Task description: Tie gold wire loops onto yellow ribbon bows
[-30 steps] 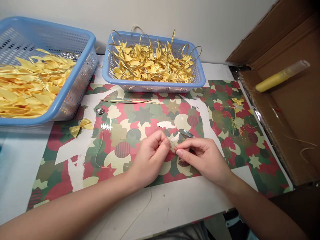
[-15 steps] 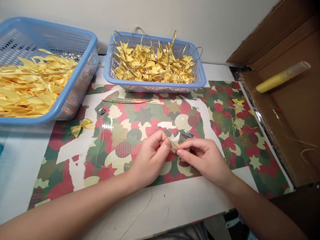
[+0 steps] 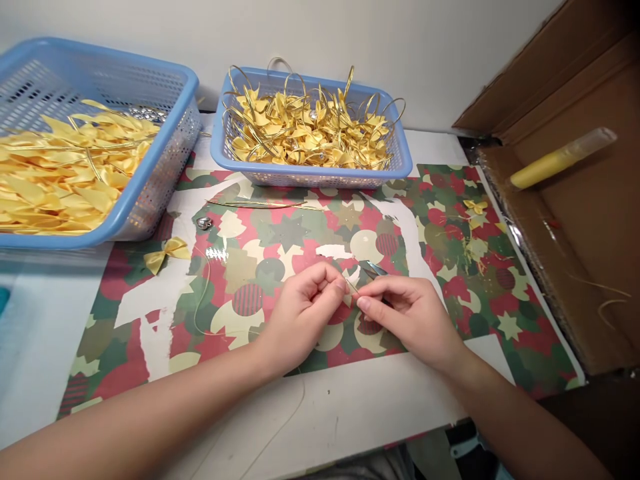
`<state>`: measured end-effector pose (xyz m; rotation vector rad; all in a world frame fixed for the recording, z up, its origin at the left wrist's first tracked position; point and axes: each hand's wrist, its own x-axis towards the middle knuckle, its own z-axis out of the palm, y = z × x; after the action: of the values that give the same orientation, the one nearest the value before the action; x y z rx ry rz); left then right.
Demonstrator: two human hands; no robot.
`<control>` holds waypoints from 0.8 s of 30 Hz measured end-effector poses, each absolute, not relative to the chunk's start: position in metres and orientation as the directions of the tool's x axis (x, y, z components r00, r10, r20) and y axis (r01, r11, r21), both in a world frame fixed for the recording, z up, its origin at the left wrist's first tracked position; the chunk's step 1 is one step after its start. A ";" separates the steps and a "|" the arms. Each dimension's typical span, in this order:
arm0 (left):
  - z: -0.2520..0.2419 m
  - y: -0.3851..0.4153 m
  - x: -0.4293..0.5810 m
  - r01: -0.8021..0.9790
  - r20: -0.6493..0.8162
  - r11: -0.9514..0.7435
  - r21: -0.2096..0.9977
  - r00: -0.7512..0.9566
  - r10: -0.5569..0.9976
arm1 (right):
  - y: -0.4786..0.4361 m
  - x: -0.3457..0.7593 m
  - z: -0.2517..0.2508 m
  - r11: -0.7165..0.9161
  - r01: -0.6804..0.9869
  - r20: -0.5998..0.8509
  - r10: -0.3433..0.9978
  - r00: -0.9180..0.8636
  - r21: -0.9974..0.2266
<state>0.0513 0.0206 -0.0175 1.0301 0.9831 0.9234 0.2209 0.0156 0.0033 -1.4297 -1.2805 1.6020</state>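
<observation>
Between my two hands a short stretch of thin gold cord (image 3: 352, 286) shows. My left hand (image 3: 305, 310) pinches one end of it, its fingers curled and thumb on top. My right hand (image 3: 407, 313) grips the other end between thumb and forefinger. A thin loose strand (image 3: 204, 293) curves over the patterned sheet to the left of my left hand. Just behind my right hand lies a metal-bladed tool (image 3: 373, 269), partly hidden by the fingers. Further left are a yellow ribbon bow (image 3: 167, 253) and a small silver bead-like piece (image 3: 204, 223).
A blue basket (image 3: 310, 175) at the back holds yellow ribbon pieces with gold loops. A larger blue basket (image 3: 187, 100) at left holds yellow ribbons and silver pieces. Gold wires (image 3: 265, 204) lie before the back basket. Cardboard (image 3: 560, 267) with a yellow tube (image 3: 560, 160) borders the right.
Both hands stay almost in place, pinching the cord. The whole view has shifted very slightly. Nothing has been let go or picked up.
</observation>
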 end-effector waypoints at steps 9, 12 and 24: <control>-0.017 0.024 0.053 -0.244 -0.215 0.282 0.928 0.267 0.939 | 0.019 0.224 0.005 -0.244 0.114 -0.262 0.947 -0.188 -0.963; -0.017 0.023 0.052 -0.226 -0.217 0.283 0.932 0.275 0.936 | 0.019 0.224 0.006 -0.247 0.124 -0.267 0.945 -0.187 -0.961; -0.019 0.023 0.050 -0.163 -0.244 0.299 0.940 0.290 0.925 | 0.016 0.223 0.005 -0.264 0.144 -0.289 0.936 -0.202 -0.954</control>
<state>0.0496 0.0233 -0.0191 0.9761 0.9873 0.9056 0.2231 0.0160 0.0048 -1.3939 -1.3172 1.5340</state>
